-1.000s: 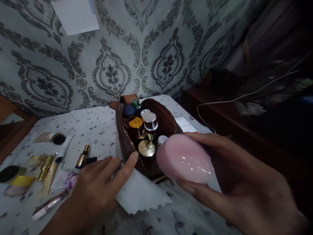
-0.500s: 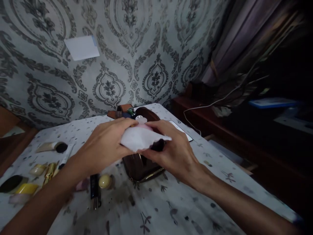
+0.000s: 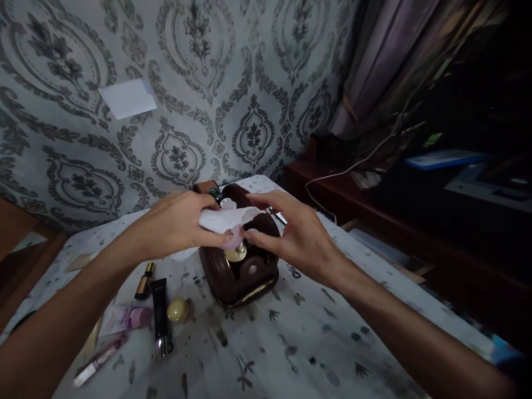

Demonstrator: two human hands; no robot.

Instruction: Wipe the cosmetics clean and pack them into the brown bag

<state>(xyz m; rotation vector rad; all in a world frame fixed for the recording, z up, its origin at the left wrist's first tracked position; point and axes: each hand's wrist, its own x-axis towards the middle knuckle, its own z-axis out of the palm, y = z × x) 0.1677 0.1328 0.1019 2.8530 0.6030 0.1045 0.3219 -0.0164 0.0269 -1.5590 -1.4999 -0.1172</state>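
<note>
My left hand (image 3: 174, 224) pinches a white tissue (image 3: 220, 220) between thumb and fingers. Under the tissue, by my left thumb, shows a small pinkish thing (image 3: 235, 238) that I cannot make out. My right hand (image 3: 291, 233) is beside it with thumb and index finger spread apart, the thumb tip close to the pinkish thing. Both hands are above an unzipped dark brown bag (image 3: 220, 277). Inside the bag are a gold round lid (image 3: 235, 253), a clear-white cap (image 3: 228, 204) and a green-topped bottle (image 3: 215, 192).
Left of the bag lie a black tube (image 3: 159, 310), a yellow round jar (image 3: 178, 310), a gold-and-black bottle (image 3: 145, 281), a pink tube (image 3: 124, 318) and a slim pink tube (image 3: 100, 360). A phone (image 3: 280, 217) lies behind my right hand. A white cable (image 3: 353, 180) runs along the right.
The tissue has gone from between both hands to my left hand, and my right fingers have spread. The hands sit slightly further left, and more of the open bag shows.
</note>
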